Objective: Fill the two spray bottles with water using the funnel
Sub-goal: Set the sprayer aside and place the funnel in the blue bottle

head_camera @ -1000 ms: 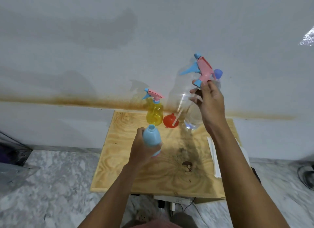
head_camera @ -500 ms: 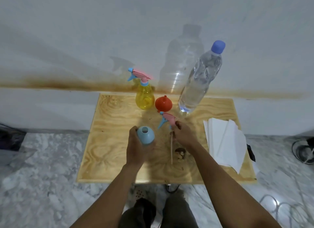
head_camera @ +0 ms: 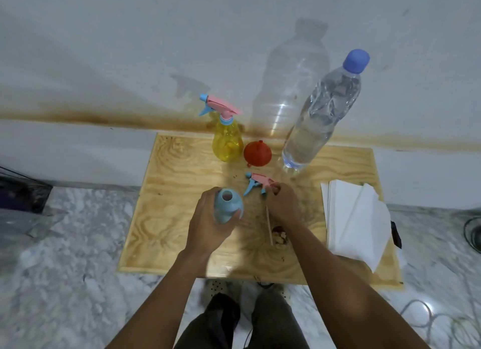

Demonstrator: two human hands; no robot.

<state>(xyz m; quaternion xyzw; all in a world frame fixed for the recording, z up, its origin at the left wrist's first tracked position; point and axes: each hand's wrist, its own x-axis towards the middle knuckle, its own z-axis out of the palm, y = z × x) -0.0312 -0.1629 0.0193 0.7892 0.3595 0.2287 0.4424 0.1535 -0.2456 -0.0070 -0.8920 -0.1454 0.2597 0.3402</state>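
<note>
Now your left hand (head_camera: 208,227) grips the uncapped blue bottle (head_camera: 227,205) in front of the red funnel (head_camera: 257,153). Your right hand (head_camera: 282,205) pinches the pink sprayer head (head_camera: 257,183) on the table (head_camera: 169,218). The yellow bottle (head_camera: 227,143) stands left of the funnel and the water bottle (head_camera: 320,114) stands right of it.

Your desk (head_camera: 161,218), a pale plywood board, carried a row along its far edge: a translucent yellow spray bottle (head_camera: 227,142) with a pink-and-blue trigger, a red plastic funnel (head_camera: 257,153) mouth down just beside it, and a clear blue-capped water bottle (head_camera: 320,117). Nearer you lay a loose pink-and-blue trigger head (head_camera: 257,182). A stack of white paper sheets (head_camera: 356,218) sat at the right.
</note>
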